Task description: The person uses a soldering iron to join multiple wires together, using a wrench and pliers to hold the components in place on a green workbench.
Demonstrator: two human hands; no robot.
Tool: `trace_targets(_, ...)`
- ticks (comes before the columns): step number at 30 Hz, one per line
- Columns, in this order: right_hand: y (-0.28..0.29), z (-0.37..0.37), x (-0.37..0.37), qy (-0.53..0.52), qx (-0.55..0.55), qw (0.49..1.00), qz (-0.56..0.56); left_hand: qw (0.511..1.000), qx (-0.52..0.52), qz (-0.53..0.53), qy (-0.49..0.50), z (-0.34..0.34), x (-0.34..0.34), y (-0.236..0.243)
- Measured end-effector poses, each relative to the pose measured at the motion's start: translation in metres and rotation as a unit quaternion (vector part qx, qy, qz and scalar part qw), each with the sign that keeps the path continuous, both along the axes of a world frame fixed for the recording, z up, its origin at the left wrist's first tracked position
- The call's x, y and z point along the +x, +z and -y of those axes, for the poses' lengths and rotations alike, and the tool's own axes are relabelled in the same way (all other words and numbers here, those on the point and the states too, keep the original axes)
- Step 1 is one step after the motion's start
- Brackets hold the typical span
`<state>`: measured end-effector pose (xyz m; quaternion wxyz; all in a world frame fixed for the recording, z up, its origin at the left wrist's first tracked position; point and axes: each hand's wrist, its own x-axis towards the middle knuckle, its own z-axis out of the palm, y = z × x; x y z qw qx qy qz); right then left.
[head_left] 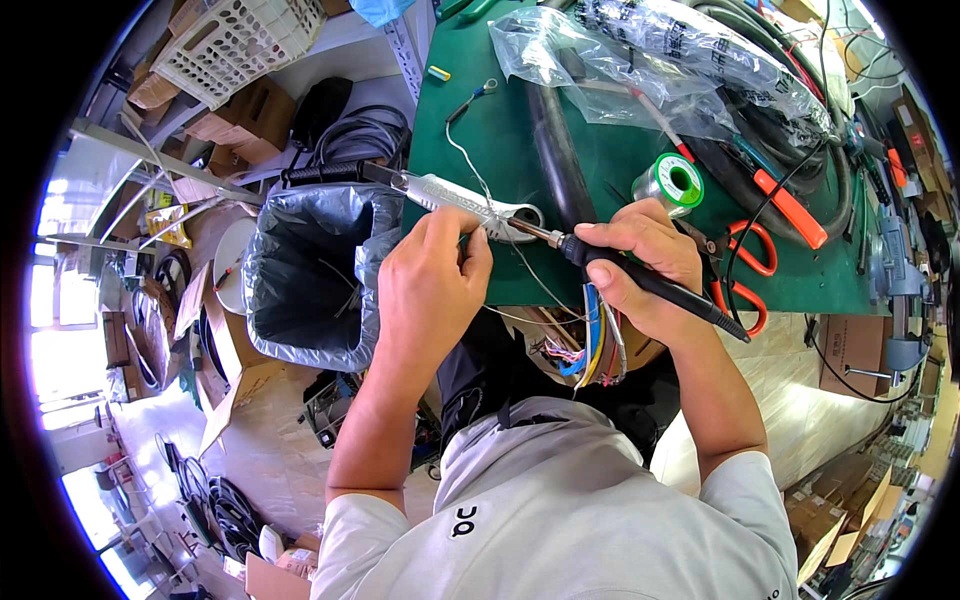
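Observation:
My right hand [645, 265] is wrapped round the black handle of a soldering iron [670, 290]. Its metal tip points left, close to the fingertips of my left hand [440, 275]. The left thumb and forefinger are pinched on a thin grey wire [522, 262]; the exact grip point is partly hidden. Beside those fingers lies a silver-white hand tool [455, 196], perhaps a utility knife, its dark end out over the table edge. A thick black cable [558, 160] runs under the iron, and its blue, yellow and white cores [595, 345] hang below the table edge.
On the green table [440, 130] are a solder spool [670, 185], orange-handled scissors [750, 265], a ring terminal [488, 87], an orange-handled tool [790, 210] and a clear plastic bag [620, 65] over coiled cables. A lined bin [270, 265] stands left of my left hand.

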<state>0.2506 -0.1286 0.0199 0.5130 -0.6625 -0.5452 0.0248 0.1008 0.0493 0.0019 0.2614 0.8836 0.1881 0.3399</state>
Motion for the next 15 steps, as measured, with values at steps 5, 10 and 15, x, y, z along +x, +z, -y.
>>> trace_targets(5, -0.001, 0.003, -0.002, -0.026, 0.033, 0.998, -0.054, 0.997, -0.072, 0.004, 0.028, 0.012, -0.006, 0.004)
trace_targets(10, -0.001, 0.004, -0.002, -0.041, 0.034, 0.998, -0.045, 0.979, -0.19, -0.067, 0.034, 0.031, -0.006, 0.015)
trace_targets(15, -0.005, 0.006, -0.002, -0.041, 0.043, 0.996, -0.06, 0.965, -0.233, -0.114, 0.024, 0.038, -0.001, 0.024)
